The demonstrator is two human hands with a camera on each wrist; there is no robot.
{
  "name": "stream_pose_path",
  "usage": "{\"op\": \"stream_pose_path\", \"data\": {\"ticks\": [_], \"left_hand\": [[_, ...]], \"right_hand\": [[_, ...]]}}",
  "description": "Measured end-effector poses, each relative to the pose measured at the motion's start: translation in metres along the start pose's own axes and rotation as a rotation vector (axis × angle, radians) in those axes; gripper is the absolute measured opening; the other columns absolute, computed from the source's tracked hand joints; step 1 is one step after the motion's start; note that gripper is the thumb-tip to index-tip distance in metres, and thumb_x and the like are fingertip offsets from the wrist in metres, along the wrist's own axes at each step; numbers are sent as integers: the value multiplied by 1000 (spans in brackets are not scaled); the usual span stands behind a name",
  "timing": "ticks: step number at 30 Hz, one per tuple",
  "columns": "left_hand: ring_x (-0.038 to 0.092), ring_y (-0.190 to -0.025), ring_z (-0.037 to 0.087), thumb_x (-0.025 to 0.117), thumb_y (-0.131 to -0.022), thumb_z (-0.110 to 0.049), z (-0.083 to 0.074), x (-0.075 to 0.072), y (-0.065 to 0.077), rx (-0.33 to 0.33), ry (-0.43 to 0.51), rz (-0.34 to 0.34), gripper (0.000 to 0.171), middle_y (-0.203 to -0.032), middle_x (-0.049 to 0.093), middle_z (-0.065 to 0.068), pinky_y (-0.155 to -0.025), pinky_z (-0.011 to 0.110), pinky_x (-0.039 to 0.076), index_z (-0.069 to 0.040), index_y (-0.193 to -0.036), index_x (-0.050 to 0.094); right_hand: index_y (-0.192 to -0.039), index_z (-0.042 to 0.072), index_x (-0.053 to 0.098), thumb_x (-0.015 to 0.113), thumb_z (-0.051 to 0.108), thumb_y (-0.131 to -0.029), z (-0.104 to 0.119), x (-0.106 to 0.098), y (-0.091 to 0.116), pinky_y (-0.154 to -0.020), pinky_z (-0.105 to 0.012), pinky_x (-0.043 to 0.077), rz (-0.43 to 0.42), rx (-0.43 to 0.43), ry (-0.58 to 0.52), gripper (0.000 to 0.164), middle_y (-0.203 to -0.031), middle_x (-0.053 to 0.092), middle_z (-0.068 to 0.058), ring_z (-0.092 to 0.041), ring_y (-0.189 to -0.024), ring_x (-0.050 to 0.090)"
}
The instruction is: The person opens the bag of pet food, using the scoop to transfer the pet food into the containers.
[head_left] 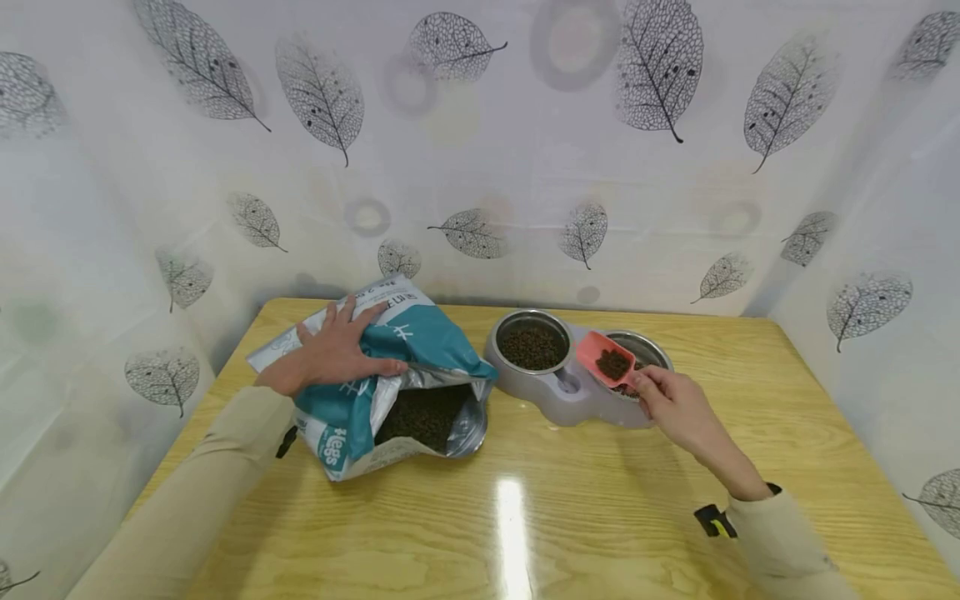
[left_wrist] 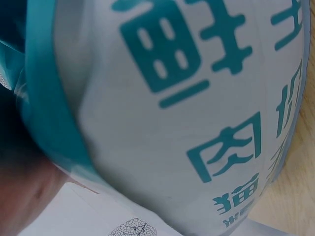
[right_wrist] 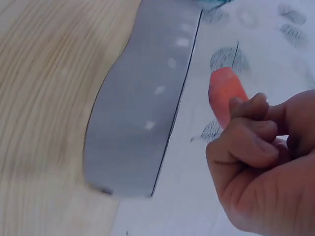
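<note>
My left hand [head_left: 337,346] lies with spread fingers on a teal and white bag of pet food [head_left: 431,333], which rests on its side. The bag's mouth gapes toward the front, showing brown kibble [head_left: 420,417] inside. Large teal lettering covers the bag's white panel [left_wrist: 147,128] in the left wrist view. With curled fingers, my right hand [head_left: 678,408] grips the handle of a pink scoop [head_left: 588,350]. Some kibble sits in the scoop, over the right bowl [head_left: 652,352] of a grey double feeder [head_left: 536,398]. The left bowl [head_left: 567,337] holds kibble; the scoop partly covers the right one.
The feeder stands right of the bag, toward the back of a wooden table [head_left: 600,517]. A pale curtain [head_left: 510,167] printed with leaves hangs behind the table and along both sides. A dark strap [head_left: 716,521] dangles at the right cuff.
</note>
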State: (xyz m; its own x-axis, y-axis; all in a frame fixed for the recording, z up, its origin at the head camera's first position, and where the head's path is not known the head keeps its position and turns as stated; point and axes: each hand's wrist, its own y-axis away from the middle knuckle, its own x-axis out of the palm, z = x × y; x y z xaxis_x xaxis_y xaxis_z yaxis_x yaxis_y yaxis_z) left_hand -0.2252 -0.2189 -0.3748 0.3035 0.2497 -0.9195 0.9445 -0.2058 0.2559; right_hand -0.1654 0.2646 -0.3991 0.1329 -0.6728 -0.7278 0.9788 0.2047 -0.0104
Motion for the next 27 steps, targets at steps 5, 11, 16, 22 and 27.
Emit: {"op": "stream_pose_path", "data": {"ticks": [5,11,16,22,27], "left_hand": [[-9,-153,59,60,-80,-83,1,-1,1,-1,-1,-2,115,-170,-8,28,-103,92,-3,-28,-167,9],[-10,-154,58,60,-81,-83,0,-1,1,-3,-1,1,114,-170,-8,27,-104,91,-3,-28,-167,9],[-11,-154,57,60,-81,-82,0,0,0,-2,0,2,114,-171,-9,26,-104,91,-5,-29,-167,8],[-12,-154,57,59,-81,-84,2,0,-2,-3,-6,5,114,-171,-10,25,-104,91,-4,-30,-167,7],[-13,-154,56,59,-81,-83,2,0,-2,-8,-6,11,114,-171,-10,25,-104,91,-6,-29,-167,6]], "right_hand": [[-104,-3,68,47,21,-110,-24,-9,3,-52,-28,33,-145,-61,279,32,-64,58,-7,-13,-51,41],[-81,1,59,66,10,-98,-43,0,2,-39,-28,24,-368,-221,598,21,-51,38,-3,-15,-42,32],[-82,-1,57,74,8,-91,-47,2,2,-31,-37,31,-512,-291,713,21,-55,45,-11,-27,-42,43],[-92,-2,65,62,12,-102,-36,-2,3,-43,-27,29,-386,-209,417,17,-60,51,-5,-14,-48,39],[-104,-2,65,45,26,-112,-14,4,8,-48,-27,35,-82,-66,-45,36,-69,54,-7,-8,-51,37]]}}
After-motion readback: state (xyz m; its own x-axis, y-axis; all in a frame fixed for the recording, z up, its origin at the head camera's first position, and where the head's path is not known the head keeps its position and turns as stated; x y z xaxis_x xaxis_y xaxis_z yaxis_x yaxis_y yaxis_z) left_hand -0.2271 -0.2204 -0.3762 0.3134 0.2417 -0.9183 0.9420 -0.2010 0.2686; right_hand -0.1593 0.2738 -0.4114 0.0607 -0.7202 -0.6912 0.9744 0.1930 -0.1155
